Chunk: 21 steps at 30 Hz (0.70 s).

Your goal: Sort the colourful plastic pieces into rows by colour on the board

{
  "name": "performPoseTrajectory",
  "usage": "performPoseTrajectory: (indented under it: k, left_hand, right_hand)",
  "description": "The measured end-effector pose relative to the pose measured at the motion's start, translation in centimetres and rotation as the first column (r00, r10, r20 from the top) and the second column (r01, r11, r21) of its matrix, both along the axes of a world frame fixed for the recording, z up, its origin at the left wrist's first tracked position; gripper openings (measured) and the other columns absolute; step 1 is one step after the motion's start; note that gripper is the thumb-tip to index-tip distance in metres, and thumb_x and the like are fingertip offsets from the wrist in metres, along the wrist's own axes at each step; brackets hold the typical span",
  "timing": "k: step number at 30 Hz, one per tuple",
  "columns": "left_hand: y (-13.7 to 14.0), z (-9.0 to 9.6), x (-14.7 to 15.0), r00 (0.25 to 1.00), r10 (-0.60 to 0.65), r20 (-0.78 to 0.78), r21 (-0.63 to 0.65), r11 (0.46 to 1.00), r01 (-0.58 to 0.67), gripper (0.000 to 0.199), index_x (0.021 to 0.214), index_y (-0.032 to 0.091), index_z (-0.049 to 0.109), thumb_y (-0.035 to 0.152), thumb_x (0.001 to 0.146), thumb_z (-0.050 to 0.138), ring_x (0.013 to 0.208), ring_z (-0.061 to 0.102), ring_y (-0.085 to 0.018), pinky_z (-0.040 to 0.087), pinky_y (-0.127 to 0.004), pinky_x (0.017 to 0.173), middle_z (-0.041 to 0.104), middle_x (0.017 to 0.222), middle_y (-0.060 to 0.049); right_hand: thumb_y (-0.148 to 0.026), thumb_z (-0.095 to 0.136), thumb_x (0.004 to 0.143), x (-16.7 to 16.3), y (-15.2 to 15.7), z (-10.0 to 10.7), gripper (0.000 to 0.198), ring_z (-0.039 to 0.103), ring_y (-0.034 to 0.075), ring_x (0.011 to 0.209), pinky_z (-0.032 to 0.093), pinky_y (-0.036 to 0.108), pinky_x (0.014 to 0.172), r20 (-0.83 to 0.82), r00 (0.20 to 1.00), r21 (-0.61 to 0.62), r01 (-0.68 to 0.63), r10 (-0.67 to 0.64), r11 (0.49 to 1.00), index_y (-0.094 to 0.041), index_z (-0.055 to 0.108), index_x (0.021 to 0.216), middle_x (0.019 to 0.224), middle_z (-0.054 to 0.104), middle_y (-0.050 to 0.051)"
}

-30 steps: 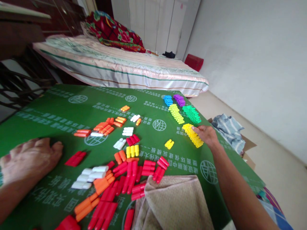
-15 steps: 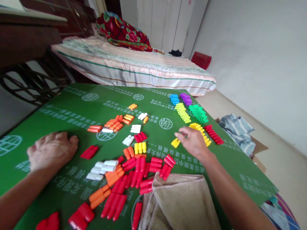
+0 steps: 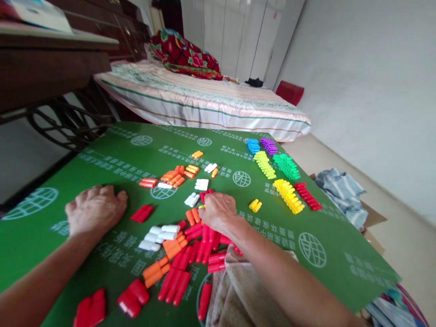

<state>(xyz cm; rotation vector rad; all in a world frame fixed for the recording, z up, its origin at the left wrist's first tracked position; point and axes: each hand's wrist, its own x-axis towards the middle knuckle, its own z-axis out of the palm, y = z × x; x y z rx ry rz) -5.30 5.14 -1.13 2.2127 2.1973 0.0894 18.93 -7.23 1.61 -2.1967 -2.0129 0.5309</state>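
Observation:
My right hand is over the middle of the green board, its fingers closed around a yellow bullet-shaped building block. Only a sliver of that block shows; the hand hides the rest. A red block peeks out behind the fingers, and an orange block lies just left of them. My left hand rests palm down on the board, fingers stretched out and holding nothing. Nearest to it is a red block. Below my right forearm lie a pile of red blocks and a brown cloth.
Blocks stand in colour rows at the right: yellow, red, green, lime, blue and purple. A small yellow block lies apart. Beyond the green board is a bed.
My right hand has moved left from the small yellow block near the yellow row to the yellow block in the middle. The small one stays behind. My left hand keeps resting; the view has shifted slightly.

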Motion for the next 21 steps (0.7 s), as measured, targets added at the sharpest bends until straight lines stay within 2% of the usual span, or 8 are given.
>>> performPoseTrajectory:
  k: [2,6,10,12,14,17,19,21]
  left_hand:
    - [0.0,0.0,0.0,1.000,0.005,0.006,0.005,1.000,-0.005,0.066,0.122,0.007,0.050,0.051,0.088,0.016,0.131,0.034,-0.041,0.033,-0.057,0.103,0.041,0.141,-0.024]
    - [-0.2,0.1,-0.1,1.000,-0.008,0.011,0.006,1.000,0.008,0.067,0.122,0.006,0.050,0.051,0.089,0.014,0.131,0.033,-0.041,0.033,-0.057,0.104,0.041,0.141,-0.024]
    - [-0.2,0.2,-0.2,1.000,-0.006,0.007,0.004,1.000,0.006,0.068,0.122,0.005,0.051,0.051,0.088,0.014,0.130,0.035,-0.041,0.032,-0.056,0.104,0.042,0.138,-0.025]
    - [-0.1,0.1,-0.2,1.000,-0.008,0.007,0.003,1.000,0.008,0.067,0.121,0.004,0.051,0.051,0.088,0.015,0.130,0.035,-0.041,0.033,-0.056,0.104,0.043,0.137,-0.025]
    - [0.0,0.0,-0.2,1.000,-0.007,0.007,0.004,1.000,0.007,0.067,0.121,0.005,0.052,0.050,0.088,0.015,0.130,0.035,-0.041,0.033,-0.056,0.104,0.043,0.137,-0.025]
    - [0.0,-0.1,-0.2,1.000,-0.004,0.006,0.004,1.000,0.004,0.066,0.121,0.005,0.052,0.049,0.088,0.016,0.130,0.035,-0.041,0.033,-0.056,0.104,0.043,0.137,-0.025]
    - [-0.1,0.0,-0.1,1.000,-0.005,0.006,0.004,1.000,0.005,0.066,0.121,0.004,0.051,0.050,0.088,0.016,0.130,0.035,-0.041,0.033,-0.056,0.103,0.043,0.137,-0.026]
    - [-0.1,0.0,-0.1,1.000,-0.005,0.007,0.004,1.000,0.005,0.067,0.121,0.004,0.051,0.050,0.088,0.016,0.130,0.035,-0.041,0.033,-0.057,0.102,0.043,0.138,-0.026]
  right_hand:
    - [-0.029,0.051,0.086,0.3,-0.3,0.2,0.030,0.066,0.026,0.100,0.051,0.035,0.084,0.085,0.996,-0.001,0.011,-0.010,1.000,-0.015,0.070,0.105,0.109,0.071,0.014]
    - [-0.019,0.055,0.079,2.2,-1.0,0.6,0.031,0.064,0.025,0.102,0.050,0.034,0.083,0.144,0.987,-0.019,-0.068,0.070,0.997,-0.015,0.069,0.106,0.111,0.069,0.012]
    - [-0.007,0.055,0.073,5.8,-1.8,0.0,0.041,0.060,0.021,0.107,0.047,0.030,0.088,0.115,0.963,-0.009,-0.246,0.245,0.969,-0.024,0.070,0.107,0.111,0.068,0.004]
    - [-0.002,0.056,0.069,7.5,-2.3,-0.5,0.044,0.056,0.019,0.114,0.044,0.028,0.093,0.073,0.955,0.015,-0.290,0.289,0.957,-0.025,0.072,0.103,0.116,0.066,0.002]
    - [0.000,0.055,0.069,8.5,-3.1,-0.9,0.046,0.054,0.017,0.118,0.041,0.026,0.096,0.036,0.967,0.073,-0.253,0.251,0.965,-0.025,0.072,0.103,0.123,0.063,0.001]
    - [-0.012,0.056,0.079,8.6,-4.5,-1.1,0.042,0.056,0.018,0.114,0.043,0.029,0.095,0.019,0.999,0.170,-0.051,0.049,0.984,-0.024,0.064,0.119,0.123,0.062,0.005]
    - [-0.027,0.059,0.084,7.9,-5.2,-1.1,0.040,0.058,0.023,0.108,0.046,0.033,0.090,0.070,0.995,0.165,0.063,-0.076,0.984,-0.022,0.061,0.123,0.116,0.065,0.008]
    - [-0.034,0.061,0.084,7.0,-5.6,-1.2,0.037,0.060,0.026,0.103,0.048,0.035,0.084,0.136,0.983,0.125,0.105,-0.122,0.987,-0.020,0.063,0.118,0.109,0.067,0.010]
